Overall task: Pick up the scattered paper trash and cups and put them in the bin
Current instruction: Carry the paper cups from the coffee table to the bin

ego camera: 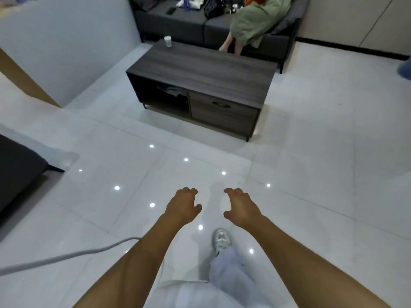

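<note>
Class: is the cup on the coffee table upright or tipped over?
Upright. The cup stands on its base at the far left corner of the coffee table, rim facing up.

White paper cup (168,41), upright on far left corner of coffee table (206,70), well beyond both hands, slightly left of them.

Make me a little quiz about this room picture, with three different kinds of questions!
1. True or false: the paper cup stands on the coffee table.
2. What does the left hand hold? A) a cup B) paper C) nothing
3. Fill in: someone in green sits on the dark ____.

Key: 1 true. 2 C; the right hand holds nothing too. 3 sofa.
</note>
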The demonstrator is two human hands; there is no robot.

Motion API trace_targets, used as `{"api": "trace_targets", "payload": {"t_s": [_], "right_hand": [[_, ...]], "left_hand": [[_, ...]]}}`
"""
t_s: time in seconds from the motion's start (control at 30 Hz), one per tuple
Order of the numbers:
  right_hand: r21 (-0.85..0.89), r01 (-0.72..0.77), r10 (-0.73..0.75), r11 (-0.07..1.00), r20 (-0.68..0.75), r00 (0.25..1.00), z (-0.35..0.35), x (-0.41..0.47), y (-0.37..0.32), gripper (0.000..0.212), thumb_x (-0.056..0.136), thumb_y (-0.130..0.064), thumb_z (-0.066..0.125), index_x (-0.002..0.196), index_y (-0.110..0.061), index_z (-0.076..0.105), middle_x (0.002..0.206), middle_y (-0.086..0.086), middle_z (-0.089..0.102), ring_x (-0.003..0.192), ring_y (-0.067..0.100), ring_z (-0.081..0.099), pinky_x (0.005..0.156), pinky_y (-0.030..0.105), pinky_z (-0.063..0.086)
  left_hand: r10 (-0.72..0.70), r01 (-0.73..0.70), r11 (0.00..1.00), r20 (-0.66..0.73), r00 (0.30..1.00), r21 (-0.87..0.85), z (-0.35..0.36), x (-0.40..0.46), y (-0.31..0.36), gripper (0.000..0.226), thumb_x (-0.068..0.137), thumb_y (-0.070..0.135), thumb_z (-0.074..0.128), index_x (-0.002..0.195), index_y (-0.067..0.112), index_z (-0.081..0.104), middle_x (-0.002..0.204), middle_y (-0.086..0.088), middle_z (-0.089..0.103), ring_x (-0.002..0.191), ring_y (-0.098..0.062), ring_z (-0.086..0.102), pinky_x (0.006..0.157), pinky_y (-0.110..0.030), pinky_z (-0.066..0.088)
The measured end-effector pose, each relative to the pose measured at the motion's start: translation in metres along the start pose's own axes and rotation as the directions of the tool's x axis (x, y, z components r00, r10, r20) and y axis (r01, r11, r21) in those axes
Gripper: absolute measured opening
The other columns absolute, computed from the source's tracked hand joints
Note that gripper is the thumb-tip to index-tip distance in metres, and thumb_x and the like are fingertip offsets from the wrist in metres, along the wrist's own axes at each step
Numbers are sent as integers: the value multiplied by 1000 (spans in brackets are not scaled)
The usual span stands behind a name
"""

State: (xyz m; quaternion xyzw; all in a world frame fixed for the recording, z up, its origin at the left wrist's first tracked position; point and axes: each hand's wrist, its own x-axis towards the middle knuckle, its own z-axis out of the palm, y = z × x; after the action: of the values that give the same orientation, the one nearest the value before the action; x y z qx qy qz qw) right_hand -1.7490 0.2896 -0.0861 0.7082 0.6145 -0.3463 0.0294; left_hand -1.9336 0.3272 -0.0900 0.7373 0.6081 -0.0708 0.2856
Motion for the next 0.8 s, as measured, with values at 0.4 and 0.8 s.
{"api": "trace_targets", "payload": {"t_s": [0.4,0.8], "right_hand": [[-69,23,-17,997,86,996,-115,223,-65,69,85,-18,60,146,-20,28,140,7,37,125,26,39,95,39,47],[-69,28,-22,997,94,995,-175,468,-241,66,85,-18,60,144,-21,31,136,7,40,124,26,40,92,38,48]], "left_hand": [[-142,138,985,-36,989,-107,-115,192,-45,51,93,34,51,139,14,40,134,-6,46,125,-23,41,93,-32,44],[-191,184,979,-68,979,-90,-277,395,-198,52,92,33,53,139,13,41,134,-8,47,124,-25,42,93,-35,46]]}}
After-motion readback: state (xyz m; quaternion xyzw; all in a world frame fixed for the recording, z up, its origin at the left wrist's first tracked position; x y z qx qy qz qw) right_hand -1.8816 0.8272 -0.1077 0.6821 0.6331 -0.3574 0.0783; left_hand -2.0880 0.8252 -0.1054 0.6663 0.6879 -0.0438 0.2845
